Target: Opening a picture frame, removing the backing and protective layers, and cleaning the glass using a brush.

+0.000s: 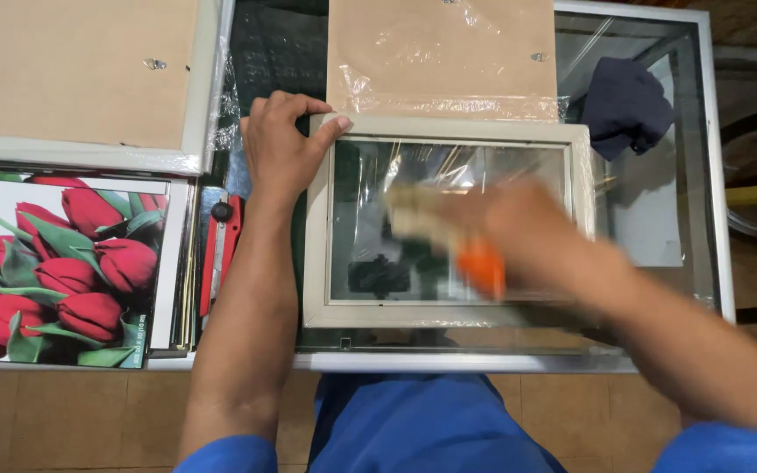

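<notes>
On the glass table (703,219), nearest the person, a pale picture frame (317,263) lies flat holding a glass pane (361,219); the left hand (282,144) presses its top-left corner, fingers spread, while the blurred right hand (519,228) sweeps over the pane, apparently gripping something orange (482,267). Left lie a red cutter (219,254) and tulip print (54,271); beyond, wrapped backing board (440,52) and dark cloth (624,105).

- A cream picture frame (449,223) with a glass pane lies flat near the glass table's (703,175) front edge, about midway along it
- A blurred orange-and-pale object (481,267) sits over the pane's lower right
</notes>
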